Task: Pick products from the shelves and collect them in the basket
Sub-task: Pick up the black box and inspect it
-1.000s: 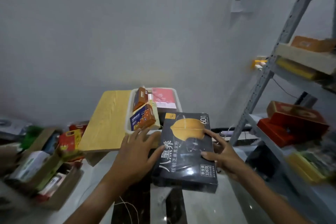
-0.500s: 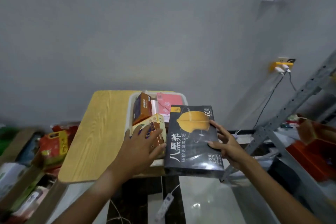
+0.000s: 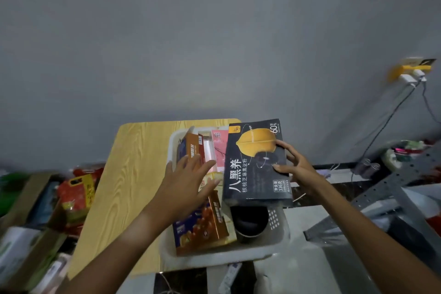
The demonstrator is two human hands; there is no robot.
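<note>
1. Grey wall point(image 3: 214, 43) fills the upper half of my view, and a yellow socket block point(image 3: 409, 70) with white plugs and hanging cables sits on it at the far right.
2. Below the wall stands a wood-grain table point(image 3: 124, 174), and a white basket point(image 3: 214, 258) rests on its right part, reaching over the table's near edge.
3. My right hand point(image 3: 294, 169) holds the black box point(image 3: 257, 162) by its right edge: thumb across the printed face, fingers curled behind. The box hangs tilted above the right side of the basket, its yellow fruit picture toward the wall.
4. My left hand point(image 3: 188, 184) is spread wide with straight fingers and grips nothing. It lies over the boxes in the left half of the basket; whether the palm presses them I cannot tell.
5. Under and beside that hand lies an orange and blue carton point(image 3: 202, 229), flat in the near-left of the basket. A second orange carton point(image 3: 188, 148) stands on edge at the far-left corner.
6. A pink box point(image 3: 219, 148) stands at the back of the basket, just left of the black box.
7. A dark round tin point(image 3: 250, 222) sits in the near-right of the basket, right under the black box's lower edge.
8. Left of the table, cardboard cartons point(image 3: 28, 222) hold blurred red, yellow and green packets.
9. A grey perforated metal shelf frame point(image 3: 393, 188) shows at the right edge.
</note>
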